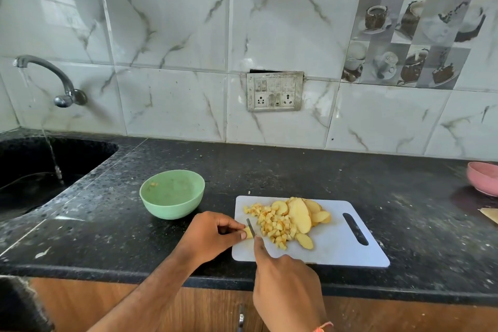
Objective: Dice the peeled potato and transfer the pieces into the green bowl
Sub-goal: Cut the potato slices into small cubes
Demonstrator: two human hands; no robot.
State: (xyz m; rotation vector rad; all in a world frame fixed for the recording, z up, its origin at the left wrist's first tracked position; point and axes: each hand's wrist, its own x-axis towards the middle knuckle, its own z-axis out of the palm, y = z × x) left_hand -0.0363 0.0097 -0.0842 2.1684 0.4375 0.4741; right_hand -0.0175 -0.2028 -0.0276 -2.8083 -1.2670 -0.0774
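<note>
1. On white cutting board (336, 248): left hand (213, 234) pinches small potato piece (248, 232) at left edge; right hand (285, 286) grips knife (251, 227), blade against it.
2. Diced pile (272, 225) and uncut slices (301, 214) mid-board; green bowl (172, 194) beside the board, nearly empty.
3. Risk: piece tiny, left fingertips close to blade, so a slip could nick them or flick dice off the board.

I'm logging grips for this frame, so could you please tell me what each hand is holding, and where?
The left hand pinches a potato piece at its left end. The right hand holds the knife by its handle, hidden in the hand.
</note>
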